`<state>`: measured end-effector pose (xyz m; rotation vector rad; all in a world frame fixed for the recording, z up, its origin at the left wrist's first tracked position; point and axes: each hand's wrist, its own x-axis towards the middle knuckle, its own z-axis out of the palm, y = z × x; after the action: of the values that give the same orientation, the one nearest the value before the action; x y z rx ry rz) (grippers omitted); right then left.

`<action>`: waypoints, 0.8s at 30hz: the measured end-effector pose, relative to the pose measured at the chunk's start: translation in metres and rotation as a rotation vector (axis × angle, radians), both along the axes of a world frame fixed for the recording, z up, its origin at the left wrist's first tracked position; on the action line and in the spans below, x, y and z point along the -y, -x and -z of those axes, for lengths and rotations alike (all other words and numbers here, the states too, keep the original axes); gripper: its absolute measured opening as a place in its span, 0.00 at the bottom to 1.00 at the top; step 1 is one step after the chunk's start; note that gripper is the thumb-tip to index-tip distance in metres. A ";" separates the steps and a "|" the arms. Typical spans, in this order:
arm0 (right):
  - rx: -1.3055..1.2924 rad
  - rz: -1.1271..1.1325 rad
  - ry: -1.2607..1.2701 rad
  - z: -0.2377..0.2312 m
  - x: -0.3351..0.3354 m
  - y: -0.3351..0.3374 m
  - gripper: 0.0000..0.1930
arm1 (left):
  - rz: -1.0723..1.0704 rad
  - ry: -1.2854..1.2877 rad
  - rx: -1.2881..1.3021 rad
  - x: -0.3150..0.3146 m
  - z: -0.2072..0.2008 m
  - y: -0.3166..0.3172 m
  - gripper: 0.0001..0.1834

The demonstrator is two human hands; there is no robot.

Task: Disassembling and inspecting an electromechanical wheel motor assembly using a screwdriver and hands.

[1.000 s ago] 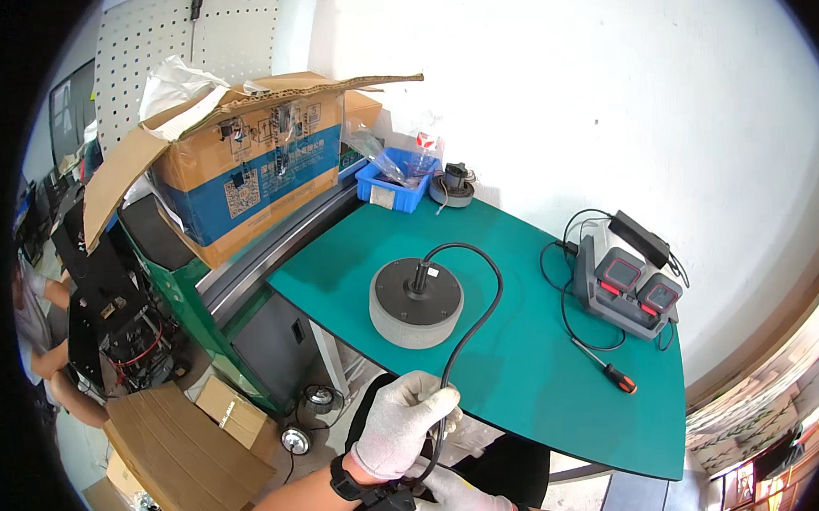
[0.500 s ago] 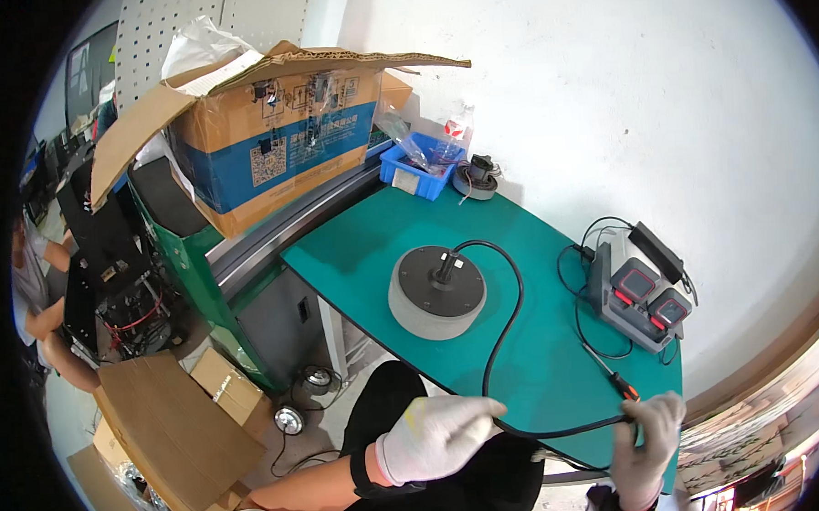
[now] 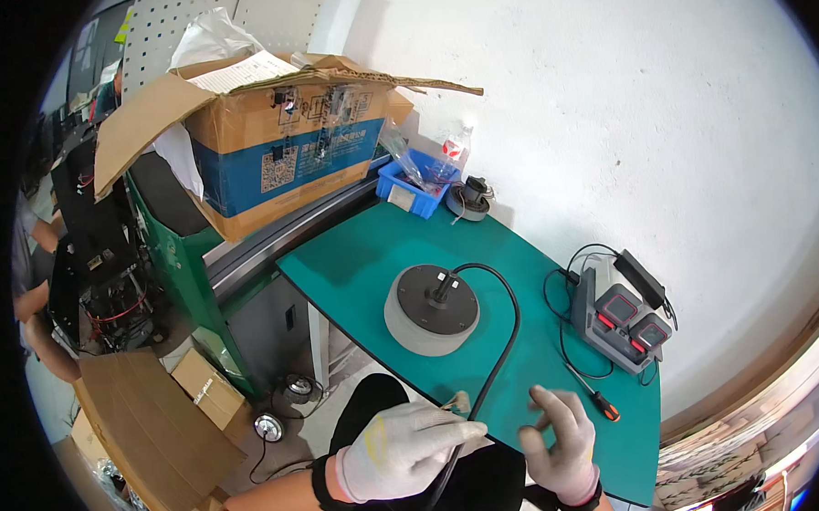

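Half a second ago the white-gloved right hand (image 3: pixel 560 442) was out by the orange-handled screwdriver (image 3: pixel 602 404) at the green surface's (image 3: pixel 355 258) near edge; now it has drawn in toward the thick black cable (image 3: pixel 498 361), fingers spread and loose. The white-gloved left hand (image 3: pixel 409 449) has shifted along the cable, its grip closed around it nearer the surface edge.

A matt green mat covers the tabletop (image 3: pixel 364 257); the black cable (image 3: pixel 505 343) looks smooth rubber, the box (image 3: pixel 277 142) rough cardboard.
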<state>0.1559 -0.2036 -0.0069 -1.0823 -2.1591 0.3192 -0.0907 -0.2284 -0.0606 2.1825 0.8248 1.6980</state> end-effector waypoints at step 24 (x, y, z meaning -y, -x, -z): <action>-0.186 -0.337 -0.255 -0.002 -0.042 0.098 0.12 | -0.509 0.441 0.378 0.013 -0.030 0.065 0.19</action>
<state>0.0579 -0.1612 -0.0044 -0.5252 -2.1388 0.2738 -0.1553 -0.2412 -0.0307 1.3777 1.5508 1.8288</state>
